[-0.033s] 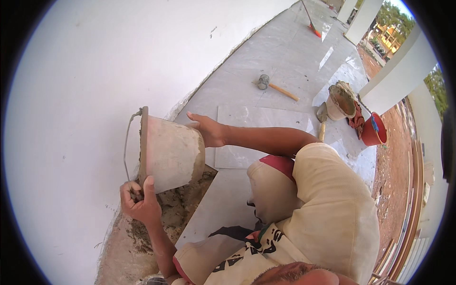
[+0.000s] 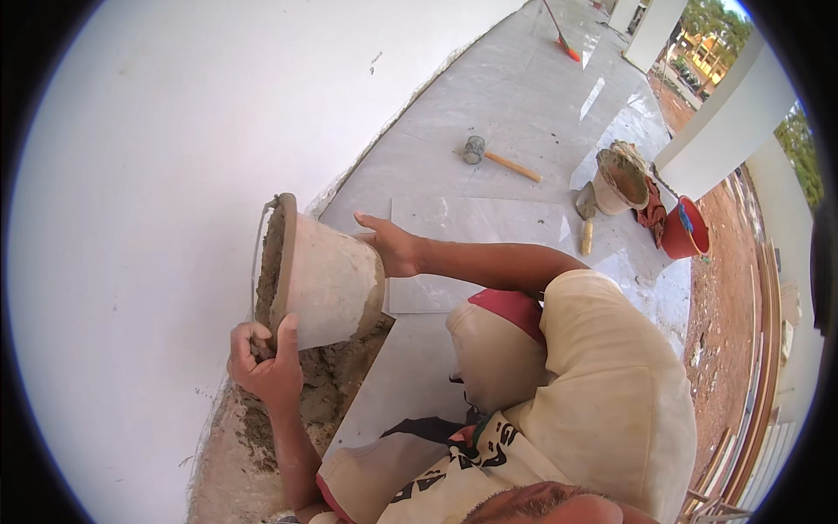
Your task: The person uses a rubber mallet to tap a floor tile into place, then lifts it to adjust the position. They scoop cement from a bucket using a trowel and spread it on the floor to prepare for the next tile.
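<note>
A pale, mortar-smeared bucket (image 2: 330, 275) is tipped on its side above the floor, its mouth facing the white wall on the left. Wet grey mortar coats the rim and inside. My left hand (image 2: 269, 360) grips the lower part of the rim, thumb on the outer wall and fingers curled over the edge. At the other end, my right hand (image 2: 394, 247) holds the base, thumb raised; its remaining fingers are partly hidden. The thin wire handle (image 2: 257, 262) hangs on the wall side. Below lies a bed of wet mortar (image 2: 336, 375) beside a grey tile (image 2: 393, 375).
On the tiled floor lie a mallet (image 2: 502, 160) and a trowel (image 2: 587, 227). A second mortar bucket (image 2: 614, 192) and a red bucket (image 2: 681, 231) stand near a white pillar (image 2: 724, 122). Farther off is an orange-headed tool (image 2: 568, 49). The white wall (image 2: 157, 218) borders the left.
The bucket has turned slightly, so more of its mortar-coated mouth shows. Both hands have kept their hold and shifted a little to the right with it. The whole view has moved slightly.
</note>
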`<state>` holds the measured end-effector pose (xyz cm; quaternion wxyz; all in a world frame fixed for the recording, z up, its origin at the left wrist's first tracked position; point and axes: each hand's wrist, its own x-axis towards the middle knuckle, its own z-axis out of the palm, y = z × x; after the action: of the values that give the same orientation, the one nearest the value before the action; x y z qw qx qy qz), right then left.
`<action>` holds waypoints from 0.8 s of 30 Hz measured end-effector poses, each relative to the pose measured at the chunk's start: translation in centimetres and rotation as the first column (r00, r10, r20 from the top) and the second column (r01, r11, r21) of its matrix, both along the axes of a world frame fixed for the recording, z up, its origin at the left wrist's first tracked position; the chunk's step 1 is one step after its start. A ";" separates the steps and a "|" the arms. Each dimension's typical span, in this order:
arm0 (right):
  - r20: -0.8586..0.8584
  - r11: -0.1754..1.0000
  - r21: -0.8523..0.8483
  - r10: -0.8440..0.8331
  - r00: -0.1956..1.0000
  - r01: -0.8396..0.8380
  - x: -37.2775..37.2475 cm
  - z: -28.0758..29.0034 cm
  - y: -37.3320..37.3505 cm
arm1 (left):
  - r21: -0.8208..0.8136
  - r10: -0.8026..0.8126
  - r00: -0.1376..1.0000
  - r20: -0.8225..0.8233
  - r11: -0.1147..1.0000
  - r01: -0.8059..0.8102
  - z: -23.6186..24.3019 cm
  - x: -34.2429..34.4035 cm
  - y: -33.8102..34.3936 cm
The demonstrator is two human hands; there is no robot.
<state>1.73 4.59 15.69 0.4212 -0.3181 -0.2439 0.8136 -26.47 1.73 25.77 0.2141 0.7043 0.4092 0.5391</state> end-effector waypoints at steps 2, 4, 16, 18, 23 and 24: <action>-0.136 0.972 -0.191 -0.164 0.977 0.137 3.9 -3.9 -5.3 | 0.064 -0.207 0.957 -0.205 0.973 0.224 1.9 6.8 0.6; -0.174 0.954 -0.161 -0.281 0.944 0.254 6.2 -4.3 -9.0 | 0.055 -0.336 0.868 -0.367 0.923 0.380 3.2 13.7 -0.2; -0.829 0.414 0.023 -0.501 0.249 0.910 23.7 -5.4 -19.6 | -0.068 -0.712 0.251 -0.656 0.387 0.920 6.8 43.0 -7.3; -0.625 0.076 0.242 -0.750 0.215 0.967 27.6 -3.3 -20.6 | 0.084 -0.669 0.340 -0.662 0.384 0.919 7.1 45.3 -8.1; -0.656 -0.109 0.080 -0.754 -0.030 0.991 40.9 -3.0 -26.7 | 0.066 -0.687 0.376 -0.622 0.432 0.899 7.4 46.4 -6.2; -0.626 -0.166 0.108 -0.778 -0.062 0.980 42.9 -2.0 -28.3 | 0.034 -0.689 0.379 -0.618 0.458 0.888 6.8 45.9 -4.9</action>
<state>44.65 -23.71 13.73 0.9715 -0.1056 -0.0864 0.1936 19.40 -3.16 32.53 0.1958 0.9550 -0.0527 0.2166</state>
